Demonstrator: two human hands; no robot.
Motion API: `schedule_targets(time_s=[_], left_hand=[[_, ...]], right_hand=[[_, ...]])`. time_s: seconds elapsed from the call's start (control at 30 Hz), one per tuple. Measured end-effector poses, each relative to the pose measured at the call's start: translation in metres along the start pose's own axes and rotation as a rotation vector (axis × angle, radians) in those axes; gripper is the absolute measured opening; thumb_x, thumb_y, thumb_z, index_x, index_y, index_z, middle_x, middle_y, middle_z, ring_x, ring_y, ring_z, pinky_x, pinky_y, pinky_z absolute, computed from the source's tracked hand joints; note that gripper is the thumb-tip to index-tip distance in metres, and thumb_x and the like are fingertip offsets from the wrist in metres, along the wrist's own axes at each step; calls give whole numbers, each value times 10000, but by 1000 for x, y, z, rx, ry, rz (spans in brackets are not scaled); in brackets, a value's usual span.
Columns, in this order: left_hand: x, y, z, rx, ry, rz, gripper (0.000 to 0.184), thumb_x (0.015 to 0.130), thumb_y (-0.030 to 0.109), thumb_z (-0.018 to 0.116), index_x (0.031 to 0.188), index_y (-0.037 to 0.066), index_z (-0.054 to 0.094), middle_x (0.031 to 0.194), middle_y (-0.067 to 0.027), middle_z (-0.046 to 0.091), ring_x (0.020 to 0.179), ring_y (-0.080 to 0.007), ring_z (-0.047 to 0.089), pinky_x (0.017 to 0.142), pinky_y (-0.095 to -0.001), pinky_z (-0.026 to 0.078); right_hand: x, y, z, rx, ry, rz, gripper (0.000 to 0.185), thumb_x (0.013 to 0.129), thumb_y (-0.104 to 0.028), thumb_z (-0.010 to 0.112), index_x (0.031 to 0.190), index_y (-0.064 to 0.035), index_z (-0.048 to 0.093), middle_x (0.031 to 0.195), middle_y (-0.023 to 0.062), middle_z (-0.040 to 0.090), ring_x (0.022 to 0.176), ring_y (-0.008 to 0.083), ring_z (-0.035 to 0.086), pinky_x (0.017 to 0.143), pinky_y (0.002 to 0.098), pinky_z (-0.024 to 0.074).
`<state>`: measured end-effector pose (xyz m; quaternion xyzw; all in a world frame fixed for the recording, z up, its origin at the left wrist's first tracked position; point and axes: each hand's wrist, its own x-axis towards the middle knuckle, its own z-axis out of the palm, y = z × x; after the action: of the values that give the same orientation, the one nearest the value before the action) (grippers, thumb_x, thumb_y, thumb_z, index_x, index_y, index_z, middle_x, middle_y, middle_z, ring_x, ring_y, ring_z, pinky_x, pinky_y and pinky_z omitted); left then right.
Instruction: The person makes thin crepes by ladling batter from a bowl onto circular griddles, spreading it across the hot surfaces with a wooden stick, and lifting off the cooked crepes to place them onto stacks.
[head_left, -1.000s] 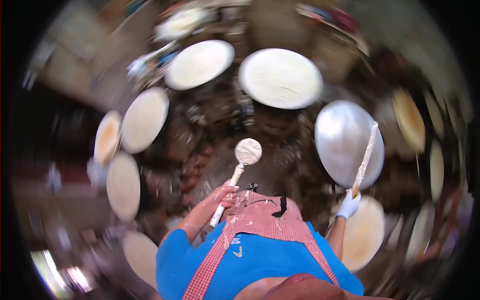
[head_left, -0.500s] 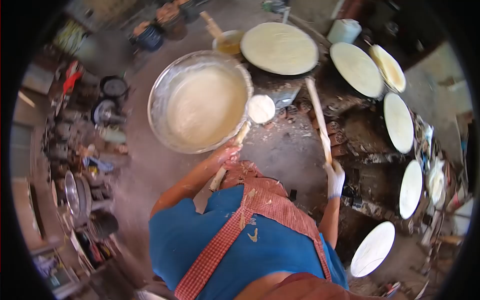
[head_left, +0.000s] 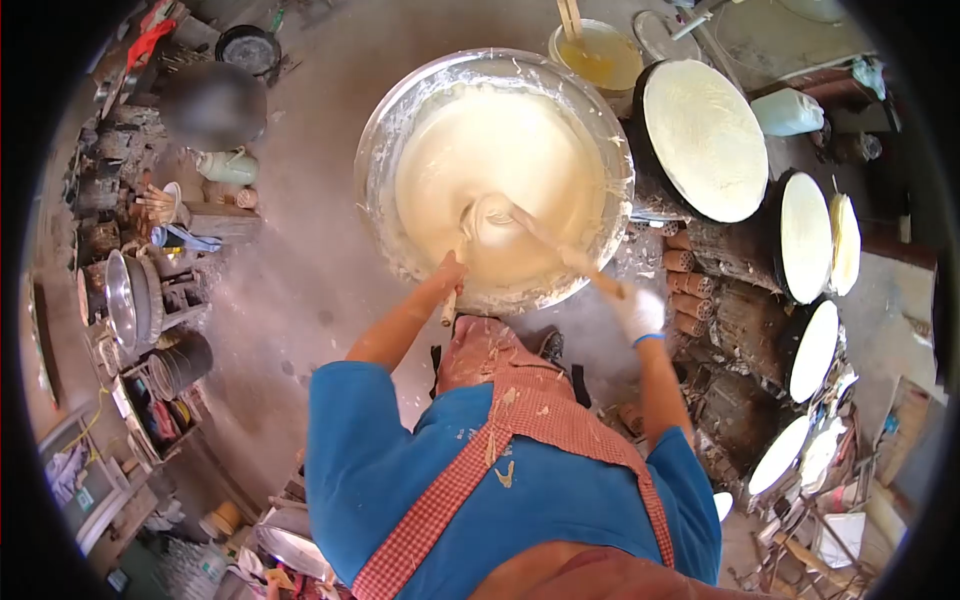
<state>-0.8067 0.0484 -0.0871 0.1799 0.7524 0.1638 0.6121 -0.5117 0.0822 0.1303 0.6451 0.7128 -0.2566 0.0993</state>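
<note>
A wide metal basin (head_left: 372, 205) of pale, creamy batter (head_left: 500, 130) lies in front of me. My left hand (head_left: 451, 272) is closed around the wooden handle of a ladle (head_left: 462, 248); its cup dips into the batter and is mostly hidden. In my right hand (head_left: 640, 314), which wears a white glove and is blurred, is a long wooden stick (head_left: 565, 250). The stick slants over the basin's near right rim, its far end at the batter beside the ladle's cup.
Right of the basin is a large round griddle (head_left: 705, 140) covered by a pale sheet, with several more curving behind it. A bowl of yellowish liquid (head_left: 600, 58) with wooden sticks stands beyond. Perforated briquettes (head_left: 690, 283) are stacked below. Pots and clutter line the left side.
The ladle, full and outside the basin before, has moved into the batter. My right hand has brought the stick from beside the griddle to over the basin. The view has turned rightward.
</note>
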Motion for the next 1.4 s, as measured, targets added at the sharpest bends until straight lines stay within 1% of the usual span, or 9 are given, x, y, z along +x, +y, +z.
schedule_targets(time_s=[0.1, 0.2, 0.3, 0.63, 0.8, 1.1, 1.23, 1.37, 1.4], left_hand=[[42, -20, 9, -534, -651, -38, 125, 767, 34, 509, 863, 16, 431, 492, -53, 405, 372, -134, 384, 303, -236, 265], [-59, 53, 9, -951, -622, -299, 65, 775, 31, 506, 785, 33, 442, 506, -9, 383, 392, -92, 368, 324, -204, 266], [-122, 93, -6, -918, -762, 59, 110, 795, 46, 519, 755, 66, 419, 542, 20, 370, 410, -44, 344, 333, -164, 255], [-367, 262, -90, -377, -550, 722, 406, 845, 124, 506, 1200, 215, 329, 529, 27, 355, 339, -37, 277, 248, -180, 190], [-408, 308, -114, -26, -157, 1176, 654, 830, 118, 500, 1356, 290, 152, 500, 37, 330, 314, -41, 255, 239, -201, 213], [-255, 270, -44, -343, -694, 73, 387, 856, 141, 474, 1185, 295, 340, 557, 20, 371, 354, -40, 297, 257, -168, 221], [-290, 287, 48, 204, -829, 397, 494, 858, 111, 463, 1252, 351, 283, 556, 1, 374, 339, -48, 295, 250, -162, 215], [-280, 258, 185, 314, -1067, 209, 541, 853, 80, 449, 1274, 360, 256, 550, -1, 360, 337, -55, 267, 256, -181, 209], [-270, 247, 221, 268, -1159, 39, 290, 864, 95, 438, 1136, 192, 411, 552, -8, 371, 338, -50, 283, 252, -176, 231]], right_hand=[[14, 51, 95, 7, -27, 62, 398, 727, -454, 556, 801, -69, 625, 769, 191, 609, 754, 337, 597, 655, 400, 457], [-20, 45, 111, 103, -63, 181, 428, 723, -465, 559, 844, -61, 631, 790, 197, 609, 761, 343, 595, 660, 397, 454], [-51, 43, 84, 194, 122, 175, 406, 739, -414, 580, 889, -41, 631, 761, 188, 615, 719, 310, 614, 666, 374, 463], [-42, 9, -104, 453, 992, -305, 324, 739, -278, 658, 942, -31, 607, 707, 155, 605, 590, 238, 597, 568, 326, 474], [-39, -13, -161, 1125, 883, -379, 310, 739, -170, 667, 959, 36, 597, 767, 49, 594, 664, 102, 507, 611, 239, 438], [-91, 56, 29, 1101, 388, 227, 255, 734, -241, 655, 866, -23, 644, 542, -25, 493, 409, 50, 396, 356, 217, 322], [-175, 94, 30, 1280, 670, 340, 225, 727, -215, 645, 852, -28, 634, 580, -18, 522, 447, 45, 416, 378, 208, 340], [-220, 134, 75, 1403, 803, 502, 237, 742, -239, 635, 867, -38, 626, 614, -15, 529, 478, 45, 432, 404, 207, 353], [-231, 148, 103, 1448, 804, 573, 241, 742, -242, 638, 868, -36, 629, 626, -13, 535, 487, 49, 440, 413, 219, 362]])
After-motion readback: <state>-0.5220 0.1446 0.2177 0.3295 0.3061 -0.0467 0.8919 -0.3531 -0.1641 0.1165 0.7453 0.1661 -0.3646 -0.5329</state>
